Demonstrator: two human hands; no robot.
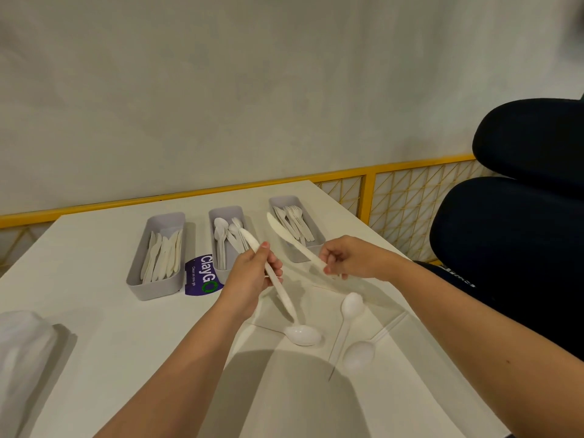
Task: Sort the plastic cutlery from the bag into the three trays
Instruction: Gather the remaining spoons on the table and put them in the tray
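Head view: white table [110, 327], pale wall [284, 90], yellow lattice [404, 200], dark chair [521, 232] at right. Three grey trays [226, 213], centre. Left hand [249, 276] grips a knife [252, 241]; right hand [350, 257] pinches a second knife [284, 232]. Loose spoons [301, 335], lower centre.

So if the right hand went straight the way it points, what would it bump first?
Probably the left hand and the knife it grips, just across from the right hand; depth is hard to judge.

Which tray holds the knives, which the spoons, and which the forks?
knife tray [156, 290]: head view, near outer wall.
spoon tray [227, 211]: head view, far inner wall.
fork tray [283, 201]: head view, far inner wall.
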